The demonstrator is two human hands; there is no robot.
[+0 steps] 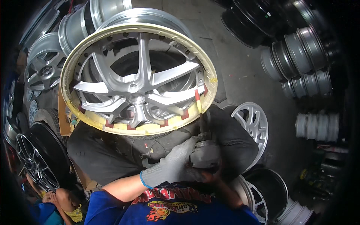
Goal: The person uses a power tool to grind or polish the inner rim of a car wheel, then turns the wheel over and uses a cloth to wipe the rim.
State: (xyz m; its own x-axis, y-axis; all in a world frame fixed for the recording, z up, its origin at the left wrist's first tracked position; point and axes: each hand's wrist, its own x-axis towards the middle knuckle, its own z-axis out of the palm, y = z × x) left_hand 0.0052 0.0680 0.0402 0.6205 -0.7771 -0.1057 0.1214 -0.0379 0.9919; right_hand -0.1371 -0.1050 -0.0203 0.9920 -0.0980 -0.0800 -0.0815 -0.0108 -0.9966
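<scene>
Above, near ten o'clock, the silver, many-spoked wheel (135, 89) has a rim edged in pale yellow wrapping (131, 132). Curled fingers of the grey-gloved left hand (174, 157) grip a dark tool (205, 154), red tip (197, 95) toward twelve; the shadowed right hand's closure (212, 174) cannot be told.

Bare forearms (125, 187) angle inward; the gloved left grip (173, 159) curls; the right grip (211, 175) lies shadowed, partly hidden.
</scene>
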